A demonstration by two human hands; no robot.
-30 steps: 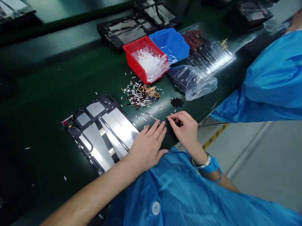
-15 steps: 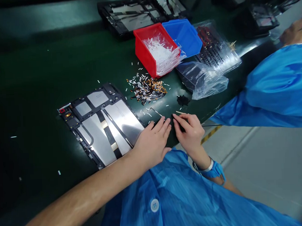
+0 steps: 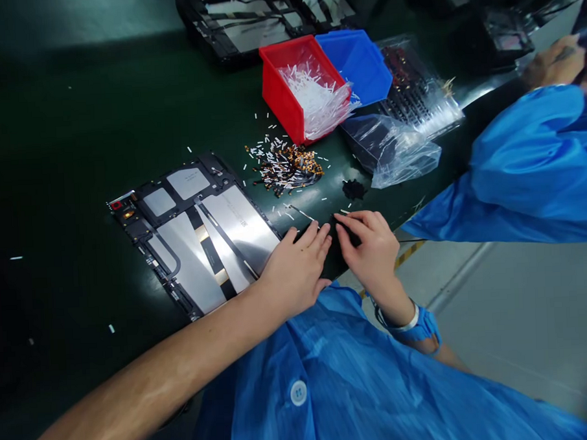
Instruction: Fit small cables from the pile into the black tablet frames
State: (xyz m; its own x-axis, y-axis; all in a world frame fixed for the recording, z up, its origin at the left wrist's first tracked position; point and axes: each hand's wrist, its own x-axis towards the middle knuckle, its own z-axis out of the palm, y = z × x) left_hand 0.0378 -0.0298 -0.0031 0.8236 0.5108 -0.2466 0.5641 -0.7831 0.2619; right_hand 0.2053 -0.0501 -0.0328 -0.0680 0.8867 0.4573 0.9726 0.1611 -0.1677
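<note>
- Head view, the containers: a red plastic bin (image 3: 279,91) sits on the dark green counter (image 3: 75,126), its mouth filled by a clear bag (image 3: 317,99) of white slivers.
- Touching its far corner is a blue plastic bin (image 3: 359,65); its contents are too small to tell.
- Just beyond lies a clear plastic tray (image 3: 417,91) with rows of dark parts, partly covered by a crumpled clear bag (image 3: 397,154).
- In front of the red bin lies a loose heap of white slivers and gold-and-black flex cables (image 3: 286,170).
- Farther back sit black frames (image 3: 265,20).
- The left hand (image 3: 295,268) lies spread, its grip open, fingertips (image 3: 318,233) on a thin dark strip (image 3: 333,226) beside a metal-backed tablet panel (image 3: 197,234).
- The right hand (image 3: 370,246) curls its fingers over that strip, and the grip is pinched nearly shut; I cannot tell whether it has hold of it.
- At the right edge, a co-worker's hand (image 3: 554,63) extends from a blue sleeve (image 3: 539,177).
</note>
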